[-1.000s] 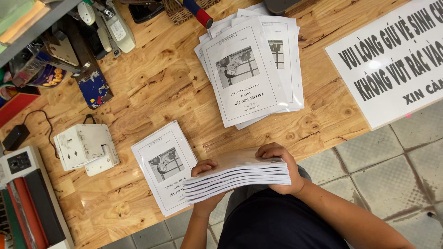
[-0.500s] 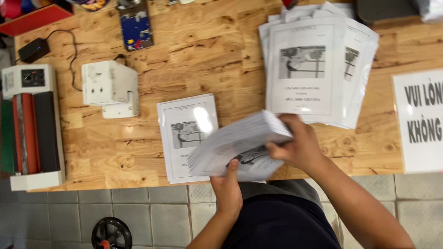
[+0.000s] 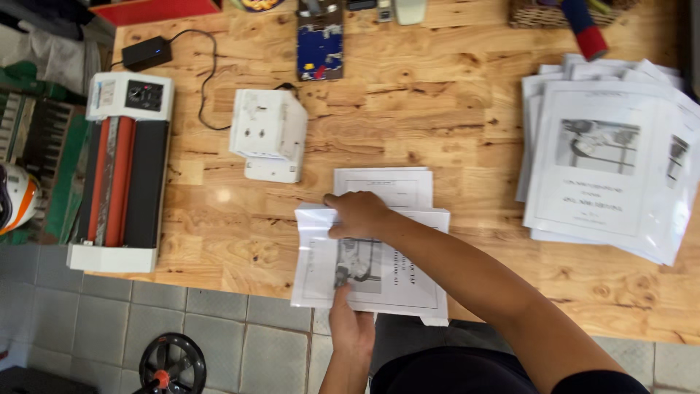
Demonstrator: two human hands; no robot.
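On the wooden table [image 3: 452,109], a laminator [image 3: 120,182] lies far left, a white box [image 3: 268,133] beside it, a booklet pile [image 3: 609,157] right, a black adapter [image 3: 146,52] far left.

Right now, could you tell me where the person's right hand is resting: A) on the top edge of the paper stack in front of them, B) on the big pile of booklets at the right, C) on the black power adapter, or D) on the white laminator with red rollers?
A: the right hand lies flat on the upper edge of the paper stack, while the left hand grips its lower edge.
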